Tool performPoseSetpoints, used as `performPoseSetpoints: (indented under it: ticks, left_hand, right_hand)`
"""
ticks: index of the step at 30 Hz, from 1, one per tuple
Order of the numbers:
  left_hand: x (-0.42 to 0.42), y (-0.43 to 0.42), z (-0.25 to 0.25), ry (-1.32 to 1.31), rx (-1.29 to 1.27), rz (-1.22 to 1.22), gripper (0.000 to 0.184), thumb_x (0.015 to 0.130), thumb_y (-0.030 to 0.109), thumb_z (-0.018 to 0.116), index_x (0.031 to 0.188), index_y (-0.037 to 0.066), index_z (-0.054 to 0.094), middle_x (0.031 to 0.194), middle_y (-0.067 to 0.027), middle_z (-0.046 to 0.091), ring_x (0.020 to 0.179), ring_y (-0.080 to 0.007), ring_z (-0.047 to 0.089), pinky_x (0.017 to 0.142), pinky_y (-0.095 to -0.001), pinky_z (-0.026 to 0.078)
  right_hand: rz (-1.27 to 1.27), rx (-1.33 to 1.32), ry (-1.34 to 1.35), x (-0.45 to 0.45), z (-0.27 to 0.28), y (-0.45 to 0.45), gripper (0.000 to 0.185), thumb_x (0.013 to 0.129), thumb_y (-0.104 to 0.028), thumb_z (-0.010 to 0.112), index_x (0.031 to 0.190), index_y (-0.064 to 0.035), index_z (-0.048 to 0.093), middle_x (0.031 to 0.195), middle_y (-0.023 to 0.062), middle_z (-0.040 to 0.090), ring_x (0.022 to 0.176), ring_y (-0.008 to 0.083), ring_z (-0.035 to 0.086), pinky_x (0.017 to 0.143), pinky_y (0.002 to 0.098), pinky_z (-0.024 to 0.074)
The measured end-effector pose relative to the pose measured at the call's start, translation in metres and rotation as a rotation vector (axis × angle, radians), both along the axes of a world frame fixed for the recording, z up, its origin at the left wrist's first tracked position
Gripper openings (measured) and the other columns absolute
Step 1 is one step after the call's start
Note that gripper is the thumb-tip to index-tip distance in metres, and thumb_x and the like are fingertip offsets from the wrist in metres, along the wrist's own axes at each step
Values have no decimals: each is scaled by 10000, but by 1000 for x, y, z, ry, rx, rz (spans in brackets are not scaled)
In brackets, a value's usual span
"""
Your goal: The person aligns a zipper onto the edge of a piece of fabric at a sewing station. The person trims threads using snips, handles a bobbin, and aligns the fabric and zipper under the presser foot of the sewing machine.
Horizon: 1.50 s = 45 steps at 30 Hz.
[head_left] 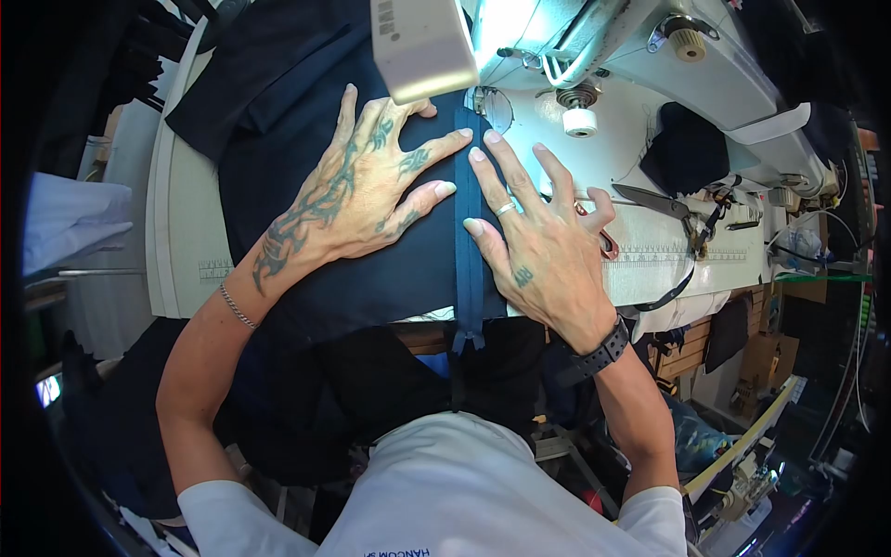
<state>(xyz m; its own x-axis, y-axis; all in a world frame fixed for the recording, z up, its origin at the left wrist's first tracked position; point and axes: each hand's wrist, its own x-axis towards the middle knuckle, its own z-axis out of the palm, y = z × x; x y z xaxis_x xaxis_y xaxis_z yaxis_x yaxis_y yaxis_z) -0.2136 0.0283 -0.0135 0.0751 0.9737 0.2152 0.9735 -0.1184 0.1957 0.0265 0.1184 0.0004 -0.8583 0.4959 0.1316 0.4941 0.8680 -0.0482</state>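
A dark navy zipper (470,251) lies lengthwise on dark navy cloth (269,148), its lower end hanging past the table's front edge. My left hand (376,176) rests on the cloth left of the zipper, fingers spread, with index fingertip and thumb at the zipper's edge. My right hand (548,232) lies to the right, fingers apart, its fingertips at the zipper's right edge. Part of a red-handled tool (609,245) shows from behind my right hand; I cannot tell whether it touches the hand. The zipper's upper end lies near the sewing machine (715,79).
A white box-shaped part (422,51) overhangs the cloth above my left hand. Scissors (650,200) and a dark cloth piece (687,148) lie on the right of the table. A printed ruler (677,252) runs along the front edge. White cloth (79,223) is at far left.
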Motion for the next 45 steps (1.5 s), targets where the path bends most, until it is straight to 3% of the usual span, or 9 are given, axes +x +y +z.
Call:
performPoseSetpoints:
  ticks: [13, 16, 21, 23, 24, 36, 42, 45]
  left_hand:
    - [3, 1, 2, 18, -4, -3, 563, 1088, 469, 592, 1596, 226, 583, 1548, -151, 492, 1482, -351, 460, 1312, -719, 190]
    - [2, 1, 1, 17, 18, -15, 588, 1117, 516, 550, 1625, 219, 549, 1400, -201, 560, 1399, -357, 491, 1280, -758, 231]
    - [2, 2, -2, -62, 10, 0, 594, 1117, 537, 543, 1616, 214, 562, 1424, -196, 530, 1421, -355, 481, 1280, -762, 231]
    - [3, 2, 2, -70, 46, -21, 580, 1054, 410, 661, 1585, 183, 604, 1494, -205, 524, 1355, -378, 571, 1126, -488, 518]
    - [2, 1, 1, -133, -32, -13, 597, 1106, 542, 566, 1612, 225, 565, 1479, -163, 498, 1473, -340, 452, 1289, -766, 208]
    - [0, 0, 8, -180, 0, -51, 601, 1074, 511, 632, 1560, 159, 608, 1492, -144, 525, 1430, -343, 487, 1314, -711, 213]
    - [0, 4, 3, -107, 68, -102, 565, 1084, 475, 627, 1523, 119, 639, 1522, -91, 637, 1518, -385, 476, 1349, -640, 211]
    - [-1, 5, 3, -132, 52, -95, 574, 1087, 475, 621, 1544, 128, 620, 1529, -99, 633, 1541, -370, 448, 1337, -697, 170]
  right_hand:
    - [2, -4, -14, 2, 3, -3, 669, 1089, -433, 583, 1714, -257, 422, 1788, -30, 361, 1539, 342, 385, 1112, 604, 278]
    - [4, 14, -16, 2, 2, -2, 671, 1087, -432, 583, 1714, -257, 424, 1787, -30, 363, 1545, 335, 380, 1114, 604, 275]
    - [5, 43, -30, 1, 2, -1, 685, 1066, -477, 607, 1690, -240, 456, 1758, -16, 406, 1535, 306, 387, 1092, 593, 240]
    - [6, 40, -27, 1, 3, -1, 687, 1063, -475, 609, 1690, -239, 456, 1759, -20, 405, 1537, 305, 387, 1097, 595, 237]
    - [2, 35, -27, 1, 3, -1, 689, 1061, -473, 611, 1690, -239, 456, 1760, -24, 404, 1539, 305, 386, 1102, 597, 234]
    - [-15, -10, -44, -2, 11, -3, 656, 1053, -428, 633, 1662, -219, 507, 1697, 31, 483, 1562, 314, 369, 1152, 602, 241]
    - [-23, -20, -47, -1, 11, -3, 668, 1052, -441, 636, 1672, -235, 496, 1704, 23, 478, 1565, 308, 364, 1153, 604, 236]
    - [-30, -23, -44, -1, 12, -3, 670, 1050, -443, 640, 1674, -252, 490, 1714, 12, 465, 1561, 309, 368, 1156, 614, 234]
